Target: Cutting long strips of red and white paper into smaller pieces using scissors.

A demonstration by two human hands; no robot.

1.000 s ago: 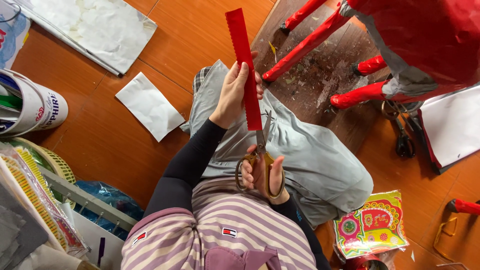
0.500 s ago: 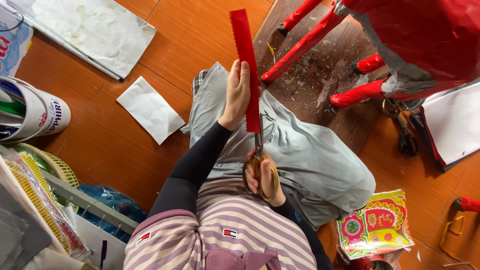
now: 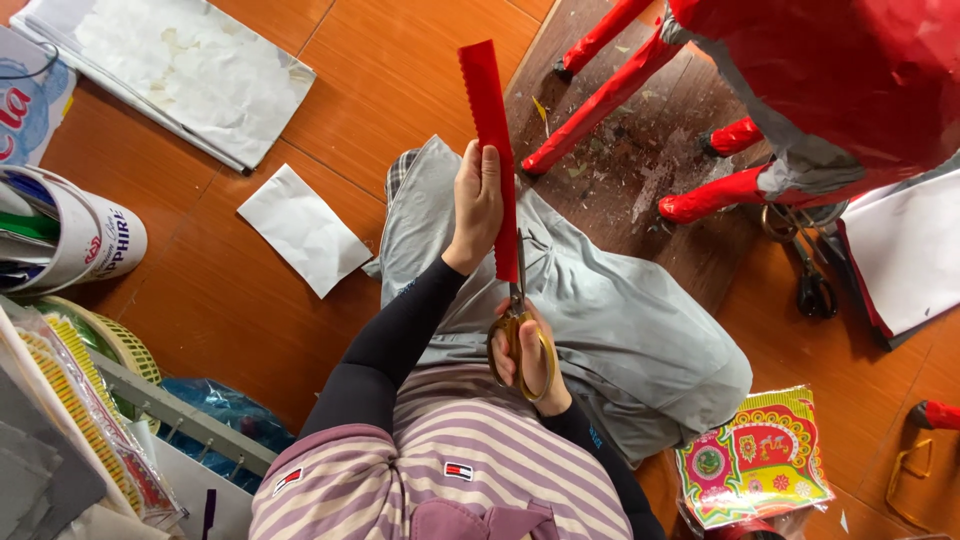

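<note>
A long red strip with a scalloped edge is held upright over the lap. It is gripped by the left hand, whose fingers are closed on the strip near its lower half. The lower end of the strip is met by the blades of the scissors, which have yellow handles. The scissors are held by the right hand, with fingers passed through the handle loops and clamped on them; the blades are seen nearly together at the strip's lower edge.

Both hands are positioned above grey trousers, worn by the seated person. A striped top and dark sleeves are visible at the bottom of the view.

The floor is of orange-brown boards. A white paper sheet lies on it to the left of the knee, well apart from the hands. A larger white sheet lies at upper left. A red-wrapped figure with red legs stands on a dark board at upper right, where scraps are scattered. A second pair of scissors lies beside it. A colourful printed packet lies at lower right. A white tub lies on its side at the left.
</note>
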